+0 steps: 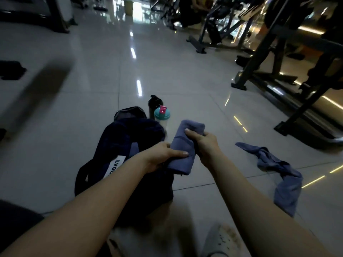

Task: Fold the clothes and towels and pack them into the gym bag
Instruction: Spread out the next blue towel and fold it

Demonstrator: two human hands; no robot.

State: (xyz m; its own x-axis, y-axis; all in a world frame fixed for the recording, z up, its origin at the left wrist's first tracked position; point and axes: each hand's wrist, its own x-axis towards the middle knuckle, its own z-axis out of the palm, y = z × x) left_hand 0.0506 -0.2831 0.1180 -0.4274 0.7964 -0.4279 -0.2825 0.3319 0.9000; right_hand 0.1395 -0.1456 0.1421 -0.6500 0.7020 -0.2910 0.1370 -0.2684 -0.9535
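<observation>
Folded towel in both hands, bag next.

I've got the blue towel (182, 145) folded into a tight bundle, held just above the floor (92, 89) right of the bag (130, 145); my left hand (161, 154) pinches its near end, thumb on top, and my right hand (202, 143) clamps its far side, fingers wrapped round. The dark bag sits to the left, touching my left wrist, its mouth seemingly at the far end by the two bottles (161, 114). A second blue cloth (278, 171) lies crumpled well off to the right, not yet folded. Packing step, I reckon: next I need to swing this bundle left over the opening and push it in without it springing loose.
</observation>
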